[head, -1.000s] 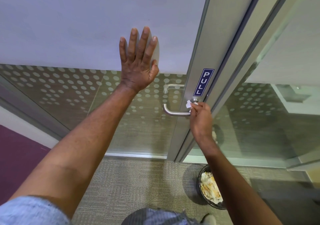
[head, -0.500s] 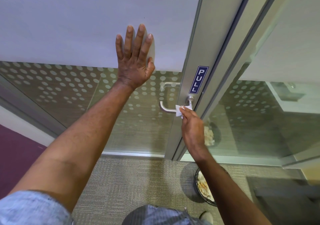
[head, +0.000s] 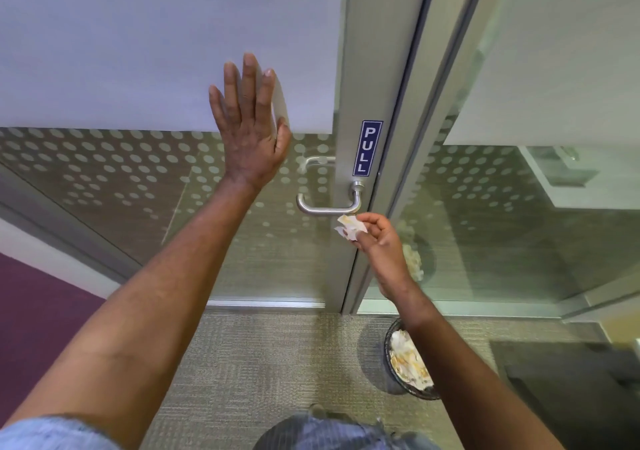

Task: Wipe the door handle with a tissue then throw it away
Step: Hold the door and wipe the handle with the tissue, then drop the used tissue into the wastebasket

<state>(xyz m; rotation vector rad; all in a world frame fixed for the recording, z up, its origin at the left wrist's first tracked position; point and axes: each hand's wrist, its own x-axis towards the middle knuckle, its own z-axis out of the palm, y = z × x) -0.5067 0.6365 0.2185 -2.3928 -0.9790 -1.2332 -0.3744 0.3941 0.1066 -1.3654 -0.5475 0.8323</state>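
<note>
A brushed metal lever door handle [head: 323,208] sticks out of the grey door frame below a blue PULL sign [head: 367,147]. My right hand [head: 379,241] is just below and right of the handle, pinching a small crumpled white tissue [head: 350,227] that hangs a little under the lever, apart from it. My left hand [head: 247,127] lies flat on the frosted glass door, fingers spread, left of the handle.
A round black bin [head: 408,363] filled with used tissues stands on the grey carpet below my right forearm, at the foot of the door. A glass side panel [head: 502,224] is to the right. Purple carpet [head: 31,311] lies at the left.
My right hand has come off the handle with the tissue and dropped slightly below it. My left hand stays flat on the glass.
</note>
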